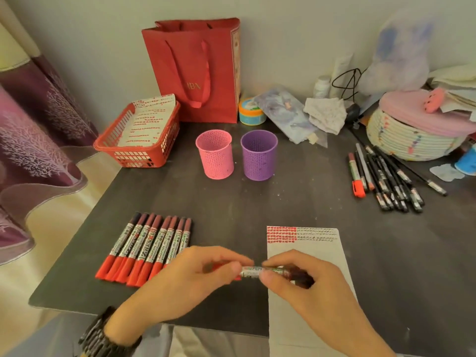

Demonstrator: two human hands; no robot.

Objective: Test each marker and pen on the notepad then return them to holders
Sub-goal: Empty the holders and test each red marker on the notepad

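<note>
A marker point(253, 271) is held level from both ends, just above the left edge of the notepad point(319, 253). Its red cap end is enclosed by the curled thumb and fingertips of the left hand point(190, 279). Its dark end is gripped in the curled fingers of the right hand point(311, 289), with the thumb pressed on the printed barrel. Whether the cap is seated or pulled free cannot be told, since the joint is hidden by the fingers. A dark band point(108, 336) is worn on the left wrist.

The notepad is laid at the near right of the dark table point(257, 202), and its near end reaches past the front edge. Its top is filled with rows of red marks point(282, 234) on the left and dark marks point(316, 234) on the right.

Just left of the left hand, a row of markers point(149, 248) is laid side by side with the red caps toward the person. The rightmost ones are partly covered by the hand.

Farther back, a pink holder point(215, 158) and a purple holder point(258, 155) are stood upright, near each other but apart. A pile of pens point(386, 181) is spread at the right, beside a woven basket point(412, 140). At the back left, marked sheets are kept in a red basket point(139, 153), and a red paper bag point(195, 70) is stood against the wall.
</note>
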